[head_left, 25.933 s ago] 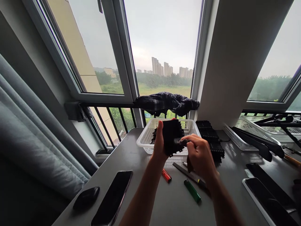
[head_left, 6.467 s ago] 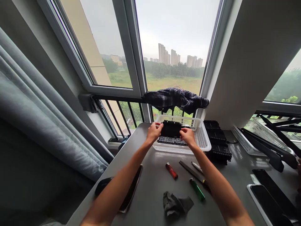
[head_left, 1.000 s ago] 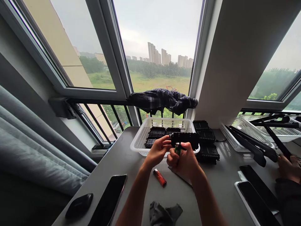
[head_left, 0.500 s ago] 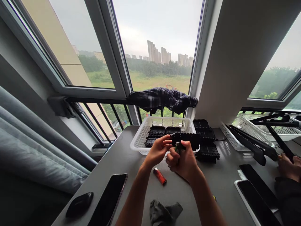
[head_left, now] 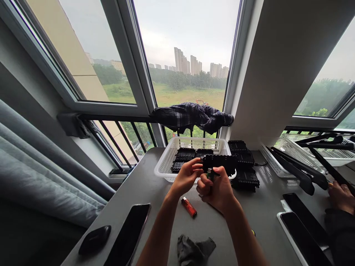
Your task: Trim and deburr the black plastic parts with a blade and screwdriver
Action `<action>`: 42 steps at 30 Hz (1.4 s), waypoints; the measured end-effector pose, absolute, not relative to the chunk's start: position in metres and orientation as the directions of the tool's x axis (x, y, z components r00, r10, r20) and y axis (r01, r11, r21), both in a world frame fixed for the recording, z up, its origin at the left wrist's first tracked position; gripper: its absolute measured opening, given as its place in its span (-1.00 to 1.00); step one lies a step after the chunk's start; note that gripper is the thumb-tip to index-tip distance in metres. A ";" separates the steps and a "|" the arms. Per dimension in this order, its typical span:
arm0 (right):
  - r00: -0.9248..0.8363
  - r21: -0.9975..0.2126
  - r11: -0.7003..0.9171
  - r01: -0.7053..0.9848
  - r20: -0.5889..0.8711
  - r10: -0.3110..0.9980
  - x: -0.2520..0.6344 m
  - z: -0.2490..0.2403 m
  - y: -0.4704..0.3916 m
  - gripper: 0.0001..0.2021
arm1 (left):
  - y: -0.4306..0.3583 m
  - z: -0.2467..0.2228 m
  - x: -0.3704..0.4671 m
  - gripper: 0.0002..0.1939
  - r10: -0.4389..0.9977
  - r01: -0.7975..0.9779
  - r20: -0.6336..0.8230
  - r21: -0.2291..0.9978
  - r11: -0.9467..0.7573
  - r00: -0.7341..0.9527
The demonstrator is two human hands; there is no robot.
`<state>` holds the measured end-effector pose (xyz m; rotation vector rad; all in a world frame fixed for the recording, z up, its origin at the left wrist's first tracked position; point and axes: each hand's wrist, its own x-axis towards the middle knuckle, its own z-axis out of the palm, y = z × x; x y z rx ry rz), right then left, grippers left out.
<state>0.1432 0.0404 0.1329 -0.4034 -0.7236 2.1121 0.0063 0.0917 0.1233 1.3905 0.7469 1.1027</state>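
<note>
Between the fingertips of my left hand [head_left: 188, 175] is the left end of a black plastic part [head_left: 222, 162] with a scalloped edge, raised over the near rim of a white basket [head_left: 163, 173]. My right hand [head_left: 215, 188] is closed around a small lighter [head_left: 210, 173] with a metal top and a bit of green showing. The lighter's top points up right by the part's lower edge; I cannot make out a flame. Several similar black parts [head_left: 185, 153] lie in the basket. On the table below my hands rests a red lighter [head_left: 189, 207].
More black parts [head_left: 245, 179] are stacked right of the basket. A grey cloth [head_left: 195, 250], a phone [head_left: 129, 232] and a black mouse-shaped object [head_left: 94, 239] lie nearer. At the right, another person's hand [head_left: 341, 195] holds a long black piece near another basket [head_left: 280, 162].
My hands keep almost the same pose, with the lighter turned very slightly against the black part. The other person's hand and long black piece have shifted a little.
</note>
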 end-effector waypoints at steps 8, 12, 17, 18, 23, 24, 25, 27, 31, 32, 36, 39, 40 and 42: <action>-0.598 -0.623 -0.476 -0.621 -0.016 0.801 0.140 0.132 0.041 -0.65 | 0.093 0.119 0.005 -0.62 0.924 -0.133 0.220 0.973 -0.187 0.312; -0.609 -0.617 -0.487 -0.619 -0.015 0.793 0.139 0.133 0.040 -0.66 | 0.094 0.115 0.004 -0.65 0.908 -0.139 0.252 0.966 -0.217 0.336; -0.617 -0.627 -0.490 -0.606 -0.019 0.787 0.138 0.134 0.040 -0.65 | 0.093 0.114 0.005 -0.69 0.889 -0.150 0.280 0.959 -0.240 0.362; -0.615 -0.625 -0.491 -0.607 -0.022 0.789 0.138 0.134 0.040 -0.65 | 0.093 0.115 0.005 -0.70 0.885 -0.148 0.279 0.959 -0.240 0.372; -0.594 -0.616 -0.488 -0.618 -0.041 0.804 0.139 0.132 0.040 -0.66 | 0.092 0.118 0.004 -0.71 0.888 -0.111 0.246 0.969 -0.220 0.388; -0.591 -0.615 -0.486 -0.621 -0.040 0.805 0.140 0.132 0.040 -0.67 | 0.091 0.118 0.004 -0.71 0.891 -0.106 0.243 0.970 -0.219 0.384; -0.590 -0.612 -0.485 -0.625 -0.038 0.807 0.140 0.131 0.040 -0.67 | 0.091 0.118 0.004 -0.70 0.891 -0.107 0.243 0.970 -0.218 0.384; -0.585 -0.605 -0.484 -0.633 -0.036 0.810 0.141 0.132 0.041 -0.68 | 0.091 0.118 0.003 -0.70 0.887 -0.115 0.246 0.969 -0.218 0.391; -0.576 -0.596 -0.487 -0.639 -0.049 0.816 0.141 0.132 0.041 -0.68 | 0.091 0.117 0.003 -0.71 0.878 -0.122 0.255 0.967 -0.224 0.404; -0.578 -0.592 -0.489 -0.641 -0.049 0.815 0.142 0.132 0.041 -0.68 | 0.092 0.117 0.003 -0.70 0.876 -0.125 0.261 0.965 -0.230 0.406; -0.573 -0.569 -0.490 -0.661 -0.040 0.818 0.147 0.132 0.041 -0.66 | 0.094 0.115 0.002 -0.70 0.876 -0.141 0.264 0.964 -0.226 0.403; -0.569 -0.569 -0.488 -0.662 -0.043 0.821 0.150 0.134 0.041 -0.65 | 0.094 0.116 0.000 -0.66 0.900 -0.182 0.243 0.965 -0.188 0.362; -0.568 -0.574 -0.486 -0.659 -0.044 0.822 0.151 0.134 0.041 -0.64 | 0.094 0.116 -0.001 -0.65 0.905 -0.192 0.236 0.965 -0.177 0.354; -0.569 -0.590 -0.480 -0.649 -0.042 0.821 0.151 0.135 0.041 -0.62 | 0.094 0.118 -0.002 -0.64 0.907 -0.196 0.222 0.968 -0.159 0.359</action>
